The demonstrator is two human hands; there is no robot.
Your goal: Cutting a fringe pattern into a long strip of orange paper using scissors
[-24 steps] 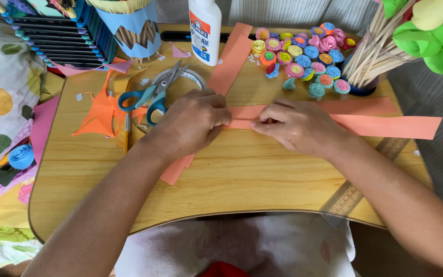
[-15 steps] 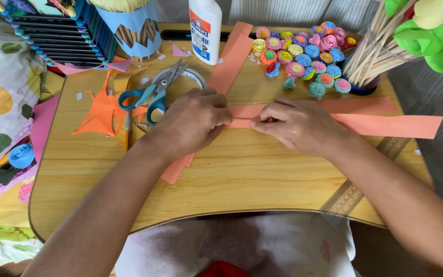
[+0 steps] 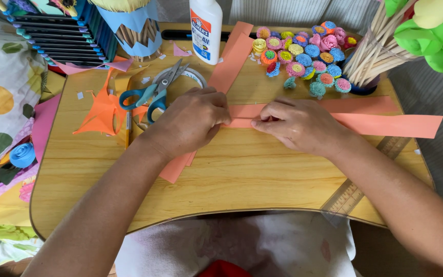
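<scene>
At the far left, on the patterned cloth, lies a blue paper roll (image 3: 22, 154), and orange paper scraps (image 3: 101, 110) sit on the wooden lap table (image 3: 242, 174) beside blue-handled scissors (image 3: 152, 92). Nothing here has shifted over the last second. The left hand (image 3: 193, 120) is curled, its fingertips pressing down on the near end of a salmon paper strip (image 3: 385, 123) that runs flat across the table to the right. The right hand (image 3: 301, 123) is also closed, pinching the same strip just beside the left. Both hands rest almost exactly where they were a moment ago, so the fold or crease looks to be held and pressed rather than moved along. Behind them stand a white glue bottle (image 3: 206, 28), a cluster of small quilled paper flowers (image 3: 303, 56) and a bundle of wooden sticks (image 3: 373, 56); a ruler (image 3: 360, 184) lies at the right edge.
</scene>
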